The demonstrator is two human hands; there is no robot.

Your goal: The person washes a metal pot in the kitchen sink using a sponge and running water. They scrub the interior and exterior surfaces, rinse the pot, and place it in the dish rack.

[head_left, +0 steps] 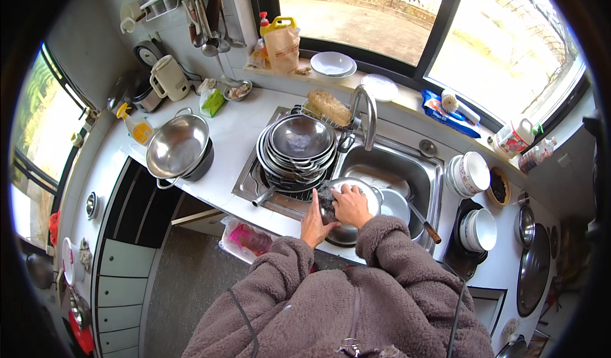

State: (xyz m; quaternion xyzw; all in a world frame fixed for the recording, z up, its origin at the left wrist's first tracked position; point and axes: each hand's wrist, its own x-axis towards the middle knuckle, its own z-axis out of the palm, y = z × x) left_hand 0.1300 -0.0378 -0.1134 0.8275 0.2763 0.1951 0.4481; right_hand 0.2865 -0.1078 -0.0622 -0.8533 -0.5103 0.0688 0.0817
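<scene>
At the near left edge of the sink (417, 161), my left hand (313, 223) steadies a shiny round metal pan (349, 232), its thumb and fingers against the side. My right hand (351, 206) bends its fingers over a dark grey, fuzzy scouring pad (325, 195) pressed on the pan's surface. Part of the pan is hidden beneath both hands. Beside it in the basin lie a pale round bowl (396, 205) and a utensil with a wooden handle (433, 233). A curved tap (372, 119) rises behind.
A tall stack of metal bowls (299, 143) stands on the drainboard to the left. Farther left is a two-handled metal pot (179, 147). White bowls (474, 170) stand right of the sink. Below the counter edge sits a bin (249, 238) with a pink bag.
</scene>
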